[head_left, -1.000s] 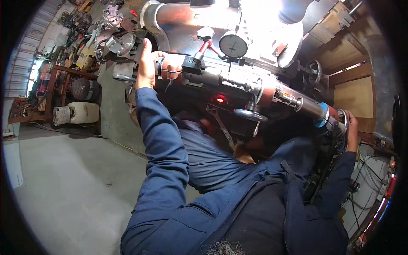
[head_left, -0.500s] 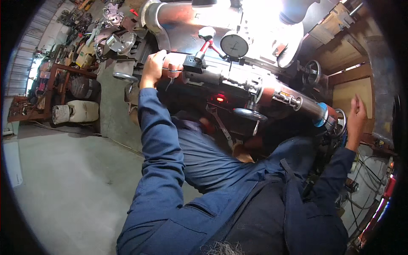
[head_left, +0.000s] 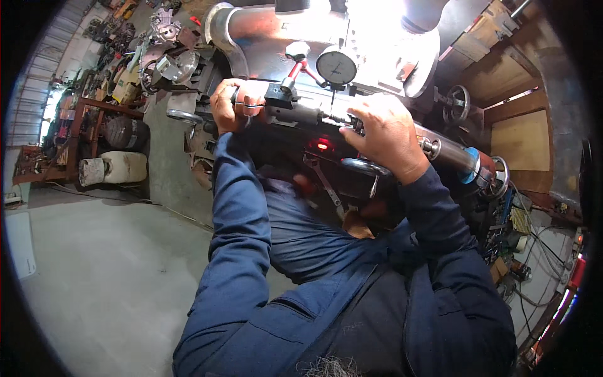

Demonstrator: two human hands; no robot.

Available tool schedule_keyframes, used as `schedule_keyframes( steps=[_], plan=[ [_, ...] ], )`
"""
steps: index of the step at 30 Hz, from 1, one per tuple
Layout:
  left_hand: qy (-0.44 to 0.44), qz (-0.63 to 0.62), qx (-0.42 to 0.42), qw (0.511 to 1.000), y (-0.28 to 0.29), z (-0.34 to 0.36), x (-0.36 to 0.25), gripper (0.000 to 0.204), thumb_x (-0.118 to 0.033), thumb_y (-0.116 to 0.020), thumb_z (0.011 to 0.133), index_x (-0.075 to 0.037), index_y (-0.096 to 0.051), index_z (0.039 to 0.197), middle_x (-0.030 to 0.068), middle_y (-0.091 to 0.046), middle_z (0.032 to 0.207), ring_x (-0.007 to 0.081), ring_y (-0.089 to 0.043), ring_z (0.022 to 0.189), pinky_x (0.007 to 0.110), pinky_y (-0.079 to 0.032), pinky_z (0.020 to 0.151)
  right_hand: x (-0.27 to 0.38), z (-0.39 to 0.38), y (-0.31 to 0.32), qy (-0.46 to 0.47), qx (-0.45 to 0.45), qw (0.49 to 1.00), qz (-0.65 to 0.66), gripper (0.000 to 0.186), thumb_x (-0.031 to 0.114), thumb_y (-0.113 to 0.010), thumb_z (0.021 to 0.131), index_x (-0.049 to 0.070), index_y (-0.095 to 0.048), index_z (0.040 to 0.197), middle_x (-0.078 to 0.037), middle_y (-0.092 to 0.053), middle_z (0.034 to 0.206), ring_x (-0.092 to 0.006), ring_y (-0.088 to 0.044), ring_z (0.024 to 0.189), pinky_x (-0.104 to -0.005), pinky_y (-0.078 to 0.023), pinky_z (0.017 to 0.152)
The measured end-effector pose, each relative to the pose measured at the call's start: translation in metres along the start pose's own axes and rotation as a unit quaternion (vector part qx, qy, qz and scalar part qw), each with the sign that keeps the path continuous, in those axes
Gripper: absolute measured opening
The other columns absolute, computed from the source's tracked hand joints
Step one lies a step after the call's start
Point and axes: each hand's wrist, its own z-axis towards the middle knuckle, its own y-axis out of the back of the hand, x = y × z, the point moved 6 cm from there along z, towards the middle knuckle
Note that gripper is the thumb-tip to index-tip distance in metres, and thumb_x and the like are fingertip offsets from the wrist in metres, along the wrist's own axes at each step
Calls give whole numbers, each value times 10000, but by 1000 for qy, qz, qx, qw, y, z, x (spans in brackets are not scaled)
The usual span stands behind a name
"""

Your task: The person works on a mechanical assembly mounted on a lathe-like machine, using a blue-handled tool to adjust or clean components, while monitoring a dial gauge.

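My left hand (head_left: 227, 103) is wrapped round the reddish clamp (head_left: 250, 97) at the left of the machine's spindle bar (head_left: 295, 114). Just right of the clamp is a black block (head_left: 277, 94) holding a red-jointed arm (head_left: 294, 73) and a round dial indicator (head_left: 336, 65). My right hand (head_left: 383, 135) is curled over the threaded middle of the bar below the indicator; what its fingers hold is hidden. A steel handwheel (head_left: 362, 166) sits just beneath it, and a steel cylinder with a blue collar (head_left: 469, 164) extends to the right.
A large metal casting (head_left: 264, 25) lies behind the indicator. Another handwheel (head_left: 458, 103) is at the right. A wrench (head_left: 323, 180) hangs below a red light (head_left: 322, 146). Piled metal parts (head_left: 169, 60) and a pale container (head_left: 125, 168) are at the left, loose cables (head_left: 546, 251) at the right.
My right hand has left the far-right handwheel and moved left to the middle of the bar. My left hand's raised thumb has come down as it closed round the clamp.
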Motion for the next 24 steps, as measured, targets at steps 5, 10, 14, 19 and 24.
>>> schedule_keyframes(
  steps=[5,10,14,19,24],
  plan=[
    [151,-65,-194,967,7,-14,-27,371,-329,-498,878,17,-615,948,191,-625,1069,302,-642,837,421,-524,720,-2,-2,-4,-6,3,1000,-10,279,262,-704,750,78,-708,959,-116,-675,910,-303,-633,893,-396,-491,820],
    [-85,249,-53,963,-66,-50,-132,372,-316,-581,816,-109,-640,1119,238,-414,1426,468,-330,1339,654,-206,1062,-3,-3,-6,-10,-3,1000,-4,281,248,-694,739,73,-706,958,-118,-679,918,-301,-637,894,-393,-492,825],
    [-45,261,-28,964,-91,-62,-105,467,-392,-663,772,-187,-629,1190,267,-231,1539,486,-122,1434,572,-44,1128,-2,-3,-6,-14,-3,1000,-2,281,242,-693,726,69,-705,948,-114,-681,911,-298,-644,885,-393,-496,825],
    [-51,261,-33,964,-93,-62,-101,458,-388,-666,770,-195,-629,1183,279,-228,1536,487,-124,1432,572,-52,1128,-3,-2,-5,-20,-7,1000,0,271,240,-696,720,68,-709,930,-112,-682,906,-296,-647,874,-395,-499,819],
    [-55,268,-34,961,-94,-62,-100,433,-384,-662,782,-207,-628,1175,269,-219,1542,481,-135,1428,579,-67,1121,-2,-2,-4,-20,-5,1000,1,270,244,-701,718,69,-714,924,-111,-681,906,-295,-646,882,-395,-497,824]
  ],
)
